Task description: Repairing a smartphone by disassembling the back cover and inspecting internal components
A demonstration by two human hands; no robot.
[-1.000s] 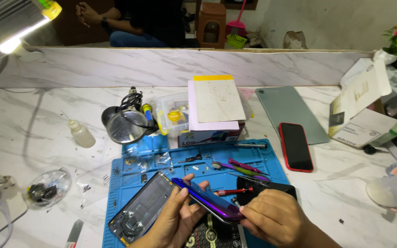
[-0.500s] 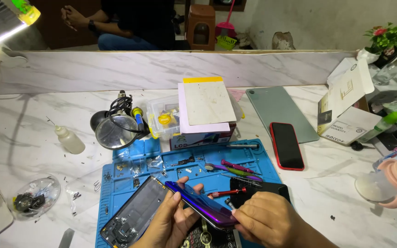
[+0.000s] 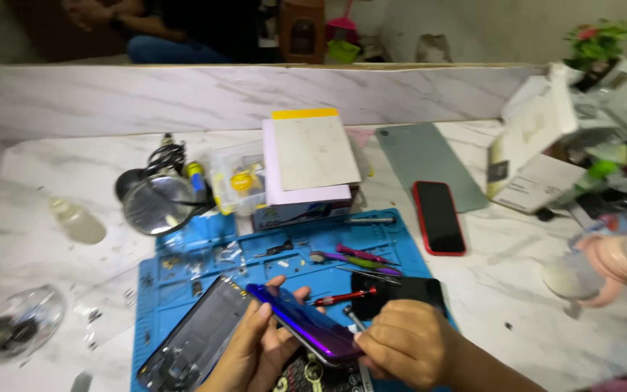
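A glossy blue-purple phone back cover [image 3: 302, 323] is gripped by the left hand [image 3: 255, 348] from below, thumb and fingertips on its upper edge, tilted over the lower part of the blue repair mat [image 3: 183, 290]. The right hand [image 3: 404, 345] is clenched around a thin metal tool [image 3: 353, 318], tip pressed at the cover's right end. Just left of the hands, an opened phone body [image 3: 194, 341] is laid on the mat, touching or nearly touching the left hand; exact contact cannot be told. A red-handled screwdriver [image 3: 342, 296] is seen just above the cover, beside a black phone [image 3: 400, 290] lying flat. Purple and green tweezers [image 3: 357, 258] are set further up the mat. Off the mat to the right, a red-edged phone [image 3: 438, 216] is placed face up, a grey-green tablet [image 3: 429, 163] just beyond it. A stack of boxes topped with a white sheet [image 3: 312, 156] is stood at the mat's far edge, a clear plastic container [image 3: 237, 178] and a round mirror-like lens [image 3: 157, 203] to its left. A small clear bottle [image 3: 78, 221] lies on the marble table [image 3: 38, 181] further left. A seated person [image 3: 161, 29] is visible beyond the counter.
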